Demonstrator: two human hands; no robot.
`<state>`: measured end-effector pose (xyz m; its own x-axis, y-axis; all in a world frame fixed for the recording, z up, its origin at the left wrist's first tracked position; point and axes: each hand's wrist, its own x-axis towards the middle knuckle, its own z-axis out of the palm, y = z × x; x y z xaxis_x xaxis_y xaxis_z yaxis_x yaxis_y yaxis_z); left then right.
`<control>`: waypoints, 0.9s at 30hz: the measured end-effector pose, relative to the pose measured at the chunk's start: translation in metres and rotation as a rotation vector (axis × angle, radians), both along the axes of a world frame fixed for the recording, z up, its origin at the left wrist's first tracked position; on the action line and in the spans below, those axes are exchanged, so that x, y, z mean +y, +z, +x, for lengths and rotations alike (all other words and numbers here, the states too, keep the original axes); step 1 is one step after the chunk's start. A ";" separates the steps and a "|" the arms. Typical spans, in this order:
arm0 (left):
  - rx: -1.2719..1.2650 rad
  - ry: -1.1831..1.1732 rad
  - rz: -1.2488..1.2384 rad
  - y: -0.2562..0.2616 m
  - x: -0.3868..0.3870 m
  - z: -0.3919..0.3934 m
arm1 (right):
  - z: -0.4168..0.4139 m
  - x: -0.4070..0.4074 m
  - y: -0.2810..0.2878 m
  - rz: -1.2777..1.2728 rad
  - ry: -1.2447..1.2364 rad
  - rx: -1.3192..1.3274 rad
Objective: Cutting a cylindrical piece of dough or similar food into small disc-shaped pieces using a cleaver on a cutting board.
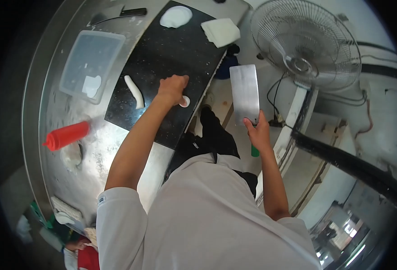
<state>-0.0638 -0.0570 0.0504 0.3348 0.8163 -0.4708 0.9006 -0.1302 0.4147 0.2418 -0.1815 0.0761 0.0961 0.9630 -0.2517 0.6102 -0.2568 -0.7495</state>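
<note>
My left hand (173, 88) is over a black speckled board (171, 54), its thumb against a small round white piece, apparently dough (185, 101). The fingers are partly hidden, so their grip is unclear. To the left of that hand lies a slightly bent white roll, apparently dough (134, 92). In my right hand (259, 133) is a cleaver with a broad metal blade (245, 92) and a green handle (255, 150). The blade is raised off the board's right edge, pointing away from me. A white mound (176, 17) sits at the board's far end.
A folded pale cloth (221, 32) overhangs the board's far right edge. On the metal table (100, 148) are a translucent plastic container (109, 50), a red squeeze bottle (67, 135) and a black-handled tool (133, 12). A fan (301, 64) stands at right. Part of another person (83, 253) shows lower left.
</note>
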 end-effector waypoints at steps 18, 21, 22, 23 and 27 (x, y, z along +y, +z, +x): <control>-0.075 0.189 0.396 -0.043 -0.015 0.060 | 0.022 0.075 0.002 0.004 0.169 0.060; -0.011 0.104 0.446 -0.041 -0.019 0.060 | 0.028 0.098 -0.002 -0.012 0.143 0.094; 0.004 0.105 0.445 -0.037 -0.019 0.061 | 0.029 0.109 -0.004 -0.063 0.134 0.107; 0.003 0.111 0.432 -0.034 -0.017 0.062 | 0.030 0.120 -0.005 -0.115 0.125 0.120; -0.114 0.190 0.396 -0.032 -0.015 0.053 | 0.008 0.175 -0.004 -0.041 0.078 0.421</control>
<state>-0.0107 -0.0715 0.0182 0.1927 0.9781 -0.0783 0.8755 -0.1353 0.4639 0.2499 -0.0069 0.0717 -0.0960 0.9517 -0.2917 0.2717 -0.2568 -0.9275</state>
